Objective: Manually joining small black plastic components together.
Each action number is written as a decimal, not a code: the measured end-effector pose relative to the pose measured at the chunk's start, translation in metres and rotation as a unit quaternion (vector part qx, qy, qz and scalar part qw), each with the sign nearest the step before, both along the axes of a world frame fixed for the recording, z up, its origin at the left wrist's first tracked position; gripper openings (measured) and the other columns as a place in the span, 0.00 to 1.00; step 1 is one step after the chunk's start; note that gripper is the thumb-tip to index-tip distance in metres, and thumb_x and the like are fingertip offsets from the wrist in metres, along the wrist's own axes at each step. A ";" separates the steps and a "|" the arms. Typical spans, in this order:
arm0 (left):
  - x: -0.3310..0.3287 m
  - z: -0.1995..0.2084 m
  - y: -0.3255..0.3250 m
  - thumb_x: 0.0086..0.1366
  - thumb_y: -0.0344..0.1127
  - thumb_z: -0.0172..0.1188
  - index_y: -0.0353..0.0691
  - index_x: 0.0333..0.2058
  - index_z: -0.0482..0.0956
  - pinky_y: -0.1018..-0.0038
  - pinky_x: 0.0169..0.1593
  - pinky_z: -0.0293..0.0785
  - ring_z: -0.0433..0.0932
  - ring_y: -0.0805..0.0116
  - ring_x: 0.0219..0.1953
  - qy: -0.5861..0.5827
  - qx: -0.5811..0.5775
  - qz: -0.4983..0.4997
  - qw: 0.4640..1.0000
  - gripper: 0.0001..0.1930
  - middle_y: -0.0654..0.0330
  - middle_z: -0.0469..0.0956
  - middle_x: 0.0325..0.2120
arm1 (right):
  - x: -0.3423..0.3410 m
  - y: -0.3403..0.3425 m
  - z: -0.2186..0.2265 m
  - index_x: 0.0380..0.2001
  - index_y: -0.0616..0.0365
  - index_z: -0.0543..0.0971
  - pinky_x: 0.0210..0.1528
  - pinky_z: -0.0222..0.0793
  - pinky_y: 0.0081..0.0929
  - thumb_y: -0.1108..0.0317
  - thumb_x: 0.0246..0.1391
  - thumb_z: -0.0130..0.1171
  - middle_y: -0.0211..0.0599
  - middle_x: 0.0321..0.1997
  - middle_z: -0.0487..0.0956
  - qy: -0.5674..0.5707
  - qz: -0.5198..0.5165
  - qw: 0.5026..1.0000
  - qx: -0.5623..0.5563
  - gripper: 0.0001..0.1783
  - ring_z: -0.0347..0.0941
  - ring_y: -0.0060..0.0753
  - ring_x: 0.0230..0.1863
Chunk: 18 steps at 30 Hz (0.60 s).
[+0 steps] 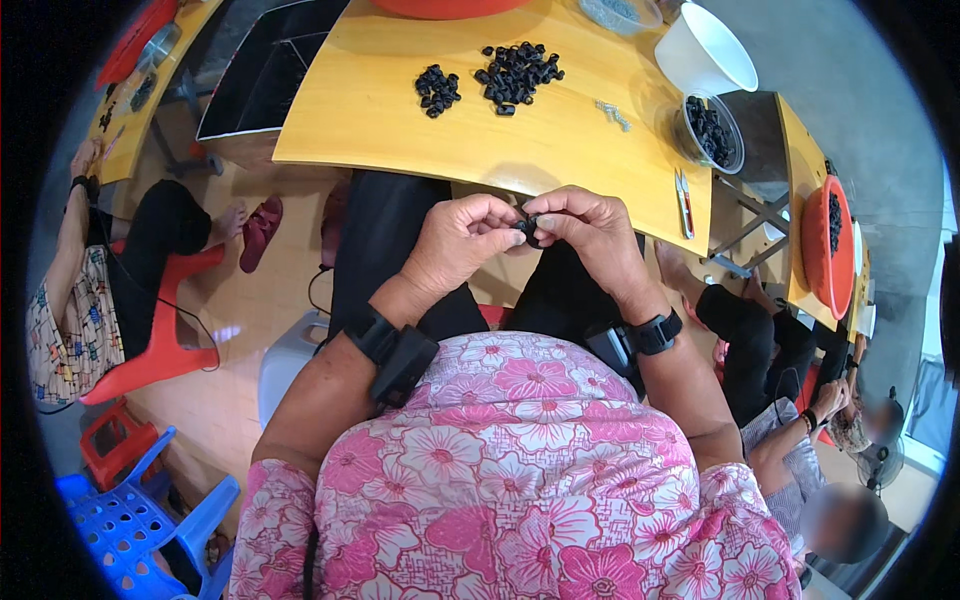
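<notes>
Just in front of the table's near edge, above my lap, my left hand (pixel 465 238) and my right hand (pixel 585 230) meet fingertip to fingertip. Between them they pinch a small black part (pixel 530 230), mostly covered by the fingers. On the yellow table (pixel 370 110) lie two heaps of similar black parts, a smaller heap (pixel 437 90) on the left and a larger heap (pixel 518 77) beside it. To the right of these is a little pile of small silvery pieces (pixel 613 114).
A clear tub of black parts (pixel 708 132) and a white bowl (pixel 706 50) stand at the table's right. Small snips (pixel 684 205) lie near the right edge. An orange-red basin (pixel 450 5) sits at the far edge. Other people sit at tables on both sides.
</notes>
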<state>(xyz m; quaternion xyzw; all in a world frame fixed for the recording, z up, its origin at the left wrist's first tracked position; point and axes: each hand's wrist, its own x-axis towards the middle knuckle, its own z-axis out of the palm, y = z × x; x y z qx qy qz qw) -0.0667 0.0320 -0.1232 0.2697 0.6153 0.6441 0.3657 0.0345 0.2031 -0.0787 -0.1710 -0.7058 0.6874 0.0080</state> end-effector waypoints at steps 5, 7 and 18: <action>0.000 -0.002 0.000 0.59 0.27 0.65 0.34 0.36 0.81 0.84 0.38 0.73 0.74 0.84 0.32 -0.009 0.002 0.002 1.000 0.07 0.67 0.80 0.30 | -0.001 -0.001 -0.002 0.40 0.68 0.81 0.34 0.73 0.17 0.78 0.57 0.56 0.32 0.31 0.81 0.000 0.007 1.000 0.024 0.09 0.75 0.18 0.29; 0.001 -0.003 0.000 0.59 0.27 0.65 0.34 0.36 0.81 0.84 0.38 0.72 0.74 0.84 0.31 -0.017 0.007 0.003 1.000 0.07 0.68 0.80 0.30 | 0.000 0.000 -0.003 0.39 0.68 0.81 0.35 0.73 0.17 0.78 0.58 0.56 0.32 0.31 0.81 -0.010 0.004 1.000 0.020 0.08 0.75 0.19 0.29; 0.001 -0.002 -0.001 0.59 0.26 0.64 0.34 0.36 0.81 0.85 0.37 0.72 0.74 0.85 0.31 -0.008 0.003 0.001 1.000 0.06 0.68 0.80 0.29 | -0.001 -0.003 -0.007 0.39 0.66 0.81 0.35 0.73 0.18 0.78 0.57 0.56 0.31 0.29 0.79 -0.001 0.012 0.999 0.045 0.08 0.75 0.18 0.29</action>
